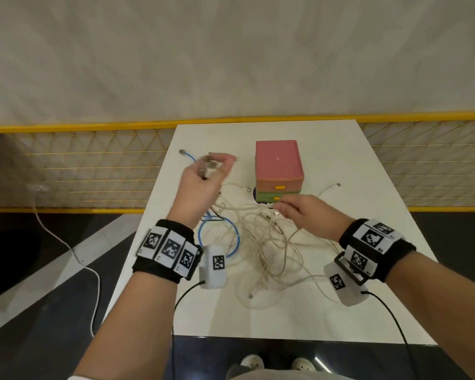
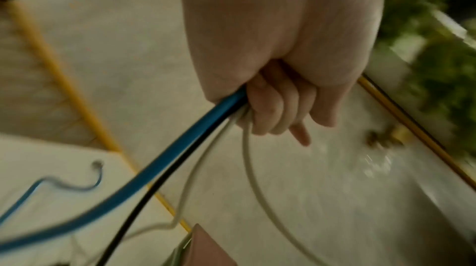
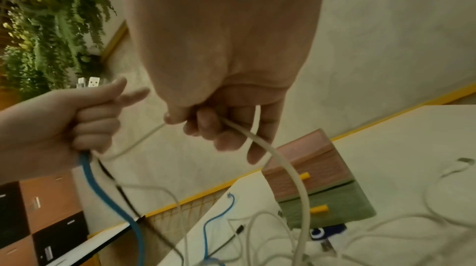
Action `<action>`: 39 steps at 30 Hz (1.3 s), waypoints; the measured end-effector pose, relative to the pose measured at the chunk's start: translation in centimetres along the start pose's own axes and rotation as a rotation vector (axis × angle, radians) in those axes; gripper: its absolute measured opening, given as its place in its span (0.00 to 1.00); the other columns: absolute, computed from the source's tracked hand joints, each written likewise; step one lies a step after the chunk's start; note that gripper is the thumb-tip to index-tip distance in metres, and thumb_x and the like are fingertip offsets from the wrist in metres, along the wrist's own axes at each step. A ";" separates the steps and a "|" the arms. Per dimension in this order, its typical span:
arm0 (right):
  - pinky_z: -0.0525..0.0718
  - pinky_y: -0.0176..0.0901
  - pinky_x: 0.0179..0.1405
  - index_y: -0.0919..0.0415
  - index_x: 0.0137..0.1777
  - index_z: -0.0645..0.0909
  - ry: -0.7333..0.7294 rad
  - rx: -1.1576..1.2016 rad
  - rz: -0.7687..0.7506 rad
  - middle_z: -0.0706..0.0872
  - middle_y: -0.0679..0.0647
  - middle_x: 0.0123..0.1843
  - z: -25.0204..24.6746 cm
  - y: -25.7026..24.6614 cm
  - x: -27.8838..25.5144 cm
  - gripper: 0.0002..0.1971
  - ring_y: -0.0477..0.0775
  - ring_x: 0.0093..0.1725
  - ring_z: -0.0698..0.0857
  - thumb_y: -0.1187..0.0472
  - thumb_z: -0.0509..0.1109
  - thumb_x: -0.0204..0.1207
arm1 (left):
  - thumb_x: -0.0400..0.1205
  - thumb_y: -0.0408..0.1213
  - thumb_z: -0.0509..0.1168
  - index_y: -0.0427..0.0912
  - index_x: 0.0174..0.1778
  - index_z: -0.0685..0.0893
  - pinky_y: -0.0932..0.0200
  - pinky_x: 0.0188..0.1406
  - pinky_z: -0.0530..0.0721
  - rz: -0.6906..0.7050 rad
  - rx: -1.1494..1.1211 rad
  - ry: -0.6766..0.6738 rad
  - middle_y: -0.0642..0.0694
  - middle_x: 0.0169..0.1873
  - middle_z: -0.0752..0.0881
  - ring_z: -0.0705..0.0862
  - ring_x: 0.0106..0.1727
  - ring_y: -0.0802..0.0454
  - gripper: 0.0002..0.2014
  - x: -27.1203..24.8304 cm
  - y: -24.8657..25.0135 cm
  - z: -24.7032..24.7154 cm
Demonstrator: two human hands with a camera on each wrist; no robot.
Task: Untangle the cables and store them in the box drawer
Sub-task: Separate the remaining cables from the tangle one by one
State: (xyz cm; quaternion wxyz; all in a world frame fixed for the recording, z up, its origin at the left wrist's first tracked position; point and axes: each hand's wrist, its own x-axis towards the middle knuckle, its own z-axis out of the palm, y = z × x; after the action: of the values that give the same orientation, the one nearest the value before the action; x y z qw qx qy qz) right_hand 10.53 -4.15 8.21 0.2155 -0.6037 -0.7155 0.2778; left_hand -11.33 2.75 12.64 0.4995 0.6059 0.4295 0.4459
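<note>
Holding a bunch of cables (image 2: 180, 144) clenched in my left hand (image 1: 203, 179) and one white cable (image 3: 288, 166) pinched in my right hand (image 1: 305, 215), I judged slow, steady pulling apart best. Most of the tangle (image 1: 269, 250) lay mid-table (image 1: 354, 165), before the closed box (image 1: 279, 168).

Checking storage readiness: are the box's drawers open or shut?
Both visible drawers are shut: the pink drawer and the green drawer sit flush with the box front, only their yellow handles sticking out.

- No words, brand names or numbers can be read anywhere.
- The left wristband (image 1: 168, 249) and right wristband (image 1: 371, 246) carry black-and-white square marker codes; tiny characters beside them are too small to read.
</note>
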 end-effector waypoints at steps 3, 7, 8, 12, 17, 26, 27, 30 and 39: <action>0.70 0.35 0.30 0.63 0.41 0.79 0.104 0.058 -0.080 0.76 0.48 0.29 -1.0 -1.1 0.6 0.14 0.42 0.28 0.73 0.55 0.61 0.83 | 0.82 0.49 0.68 0.49 0.54 0.88 0.70 0.25 0.72 -0.008 0.410 -0.367 0.57 0.32 0.83 0.74 0.22 0.66 0.11 -1.1 0.1 1.7; 0.72 0.37 0.30 0.59 0.37 0.77 0.156 0.160 -0.095 0.73 0.51 0.28 -1.7 -2.0 1.1 0.14 0.41 0.28 0.71 0.56 0.60 0.84 | 0.82 0.50 0.68 0.51 0.36 0.85 0.60 0.26 0.69 -0.009 0.514 -0.329 0.52 0.30 0.83 0.73 0.26 0.54 0.10 -0.3 -0.1 1.4; 0.74 0.36 0.31 0.57 0.35 0.73 0.157 0.196 -0.070 0.71 0.47 0.28 -1.7 -1.8 1.0 0.15 0.40 0.27 0.70 0.58 0.59 0.84 | 0.82 0.47 0.68 0.52 0.35 0.84 0.62 0.25 0.69 0.013 0.463 -0.200 0.53 0.32 0.85 0.74 0.25 0.57 0.10 0.2 0.2 0.8; 0.76 0.35 0.35 0.60 0.38 0.73 0.095 0.244 -0.007 0.74 0.51 0.27 -1.2 -0.6 0.7 0.14 0.45 0.27 0.73 0.60 0.55 0.86 | 0.82 0.50 0.66 0.51 0.37 0.85 0.56 0.30 0.75 0.098 0.570 0.157 0.53 0.35 0.87 0.79 0.28 0.61 0.11 1.3 0.3 -0.8; 0.80 0.29 0.30 0.67 0.42 0.78 0.133 0.189 -0.035 0.78 0.56 0.31 -0.4 -1.6 1.7 0.14 0.43 0.28 0.76 0.62 0.57 0.85 | 0.84 0.42 0.64 0.61 0.77 0.71 0.47 0.44 0.86 0.234 0.840 0.026 0.47 0.43 0.90 0.87 0.42 0.39 0.24 -0.1 -1.3 1.4; 0.79 0.49 0.36 0.52 0.38 0.75 0.113 0.317 -0.127 0.74 0.57 0.31 -0.5 -2.2 1.7 0.15 0.49 0.30 0.77 0.62 0.55 0.86 | 0.81 0.50 0.69 0.48 0.42 0.75 0.59 0.29 0.74 0.272 0.600 -0.110 0.49 0.25 0.77 0.71 0.25 0.55 0.12 0.5 -0.3 2.5; 0.77 0.46 0.35 0.53 0.37 0.72 0.092 0.331 -0.114 0.72 0.57 0.31 -0.4 -1.9 1.6 0.16 0.49 0.29 0.77 0.64 0.54 0.86 | 0.81 0.46 0.69 0.45 0.43 0.77 0.61 0.29 0.74 0.279 0.500 0.016 0.47 0.26 0.78 0.72 0.26 0.55 0.11 0.9 0.3 2.1; 0.76 0.40 0.36 0.62 0.40 0.72 -0.009 0.329 -0.028 0.70 0.58 0.32 0.5 -0.3 1.1 0.14 0.51 0.29 0.77 0.63 0.51 0.87 | 0.83 0.41 0.68 0.39 0.44 0.79 0.65 0.36 0.76 0.310 0.259 0.390 0.52 0.32 0.80 0.76 0.33 0.57 0.09 2.8 1.9 -0.7; 0.81 0.49 0.41 0.64 0.44 0.77 0.083 0.188 -0.122 0.80 0.58 0.36 0.0 -1.4 2.3 0.14 0.49 0.36 0.76 0.59 0.55 0.86 | 0.83 0.50 0.65 0.64 0.66 0.78 0.66 0.32 0.75 0.180 0.648 -0.330 0.52 0.27 0.78 0.76 0.27 0.63 0.15 0.8 -1.1 2.3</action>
State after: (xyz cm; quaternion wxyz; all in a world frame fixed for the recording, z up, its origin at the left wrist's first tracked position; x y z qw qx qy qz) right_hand 9.03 -2.03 9.09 0.3169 -0.5469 -0.7124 0.3048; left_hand -9.01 3.16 11.44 0.3031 0.8317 0.4071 0.2250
